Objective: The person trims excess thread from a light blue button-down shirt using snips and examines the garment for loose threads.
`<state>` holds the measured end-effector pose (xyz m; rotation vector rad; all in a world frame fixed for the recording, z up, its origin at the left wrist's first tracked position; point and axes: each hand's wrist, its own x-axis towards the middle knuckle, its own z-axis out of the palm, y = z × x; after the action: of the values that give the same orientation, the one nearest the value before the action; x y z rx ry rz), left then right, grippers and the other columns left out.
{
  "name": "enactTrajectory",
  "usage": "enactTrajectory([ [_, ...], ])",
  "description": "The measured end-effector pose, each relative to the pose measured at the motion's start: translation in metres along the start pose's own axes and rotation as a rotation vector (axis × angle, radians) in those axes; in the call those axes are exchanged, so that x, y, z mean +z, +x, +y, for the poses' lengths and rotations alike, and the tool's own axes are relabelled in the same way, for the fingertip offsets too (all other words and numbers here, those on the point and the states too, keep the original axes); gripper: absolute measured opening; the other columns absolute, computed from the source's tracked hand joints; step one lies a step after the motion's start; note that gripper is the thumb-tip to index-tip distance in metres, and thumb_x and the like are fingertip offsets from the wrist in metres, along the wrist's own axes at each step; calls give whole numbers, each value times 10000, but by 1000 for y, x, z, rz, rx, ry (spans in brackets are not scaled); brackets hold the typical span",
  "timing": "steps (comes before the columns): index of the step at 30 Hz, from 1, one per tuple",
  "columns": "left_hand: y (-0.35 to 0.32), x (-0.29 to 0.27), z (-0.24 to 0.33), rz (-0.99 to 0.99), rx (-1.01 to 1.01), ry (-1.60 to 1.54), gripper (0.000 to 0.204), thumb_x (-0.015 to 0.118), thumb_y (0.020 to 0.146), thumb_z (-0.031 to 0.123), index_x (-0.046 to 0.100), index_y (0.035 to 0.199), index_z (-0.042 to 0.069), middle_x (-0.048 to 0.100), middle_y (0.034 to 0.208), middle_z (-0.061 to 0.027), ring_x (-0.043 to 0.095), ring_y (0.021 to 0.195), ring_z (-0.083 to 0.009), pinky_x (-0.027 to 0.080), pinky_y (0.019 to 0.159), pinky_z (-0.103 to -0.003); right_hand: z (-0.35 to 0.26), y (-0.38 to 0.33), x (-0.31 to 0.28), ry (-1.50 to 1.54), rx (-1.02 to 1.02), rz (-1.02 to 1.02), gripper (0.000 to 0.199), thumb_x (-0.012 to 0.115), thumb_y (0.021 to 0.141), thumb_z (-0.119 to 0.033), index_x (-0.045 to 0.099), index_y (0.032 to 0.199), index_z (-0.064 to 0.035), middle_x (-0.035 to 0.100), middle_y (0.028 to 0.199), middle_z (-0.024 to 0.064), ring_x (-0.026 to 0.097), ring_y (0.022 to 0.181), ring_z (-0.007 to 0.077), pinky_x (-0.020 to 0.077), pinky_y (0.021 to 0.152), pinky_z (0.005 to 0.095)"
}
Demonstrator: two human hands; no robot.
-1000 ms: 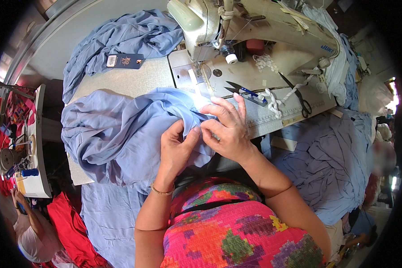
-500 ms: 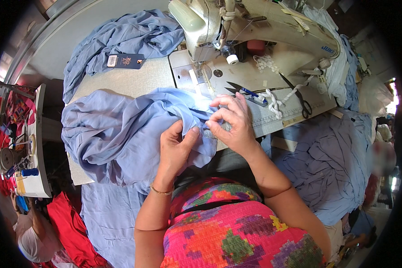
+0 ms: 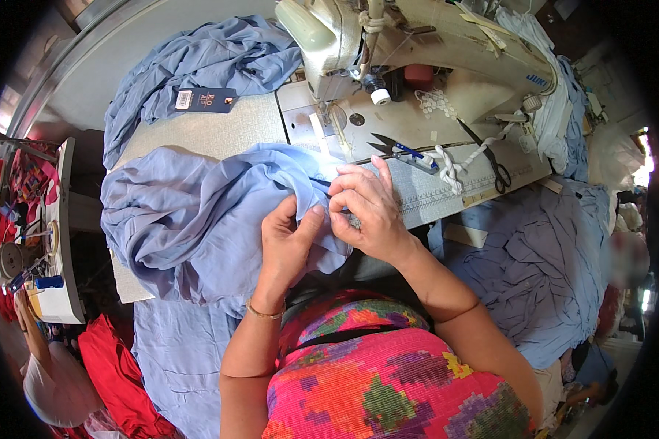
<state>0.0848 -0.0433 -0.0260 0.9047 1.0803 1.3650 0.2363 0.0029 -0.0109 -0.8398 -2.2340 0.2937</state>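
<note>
A bunched light blue garment point(image 3: 198, 212) lies over the front of the sewing table. My left hand point(image 3: 289, 234) holds a fold of it, with the thumb on top and the fingers partly hidden under the cloth. On the same fold, my right hand point(image 3: 370, 208) pinches the edge of the fabric between thumb and index finger, its other fingers raised. Anything small between those fingertips is hidden. Just beyond the hands, the sewing machine point(image 3: 329, 44) has its needle area over the metal plate; no cloth sits under it.
Thread snips point(image 3: 406, 152) lie right of the needle, near a knotted white cord point(image 3: 450, 172) and black-handled scissors point(image 3: 499, 175). Another blue garment point(image 3: 198, 66) with a dark tag point(image 3: 205, 100) lies behind. More blue cloth point(image 3: 527, 263) is piled at right. A co-worker point(image 3: 58, 388) sits at far left.
My right hand has shifted slightly left, closer to my left hand, and its fingers have drawn together. The left hand stays almost in place. The co-worker's arm at left has moved up.
</note>
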Motion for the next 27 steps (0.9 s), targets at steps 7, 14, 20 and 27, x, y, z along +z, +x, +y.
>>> enactTrajectory([
  [7, 1, 0, 3, 10, -25, -92, 73, 573, 863, 41, 611, 915, 7, 598, 830, 28, 506, 729, -28, 426, 646, -199, 6, -6, -3, -19, 82, -13, 92, 657, 737, -161, 580, 767, -121, 545, 976, 4, 501, 1079, 209, 162, 1020, 550],
  [14, 1, -1, 1, -12, -21, -72, 75, 573, 864, 40, 613, 918, 8, 600, 851, 30, 502, 750, -22, 421, 653, -191, -2, 1, -2, -19, 60, 54, 95, 680, 719, -154, 610, 781, -139, 552, 989, -8, 503, 1081, 213, 144, 1027, 550],
  [20, 1, 0, 2, -20, 25, 0, 96, 570, 862, 40, 615, 938, 2, 605, 863, 27, 503, 753, -23, 422, 656, -190, -7, 5, 1, -161, -14, 77, 95, 643, 713, -128, 561, 761, -124, 541, 968, 3, 507, 1079, 224, 163, 1020, 563],
  [27, -1, -1, 3, -19, 7, 6, 106, 572, 857, 40, 619, 941, -5, 612, 856, 20, 508, 753, -27, 426, 663, -192, 0, 4, 6, -166, 67, 124, 94, 620, 694, -107, 541, 745, -115, 541, 926, 14, 528, 1033, 216, 196, 1009, 542],
])
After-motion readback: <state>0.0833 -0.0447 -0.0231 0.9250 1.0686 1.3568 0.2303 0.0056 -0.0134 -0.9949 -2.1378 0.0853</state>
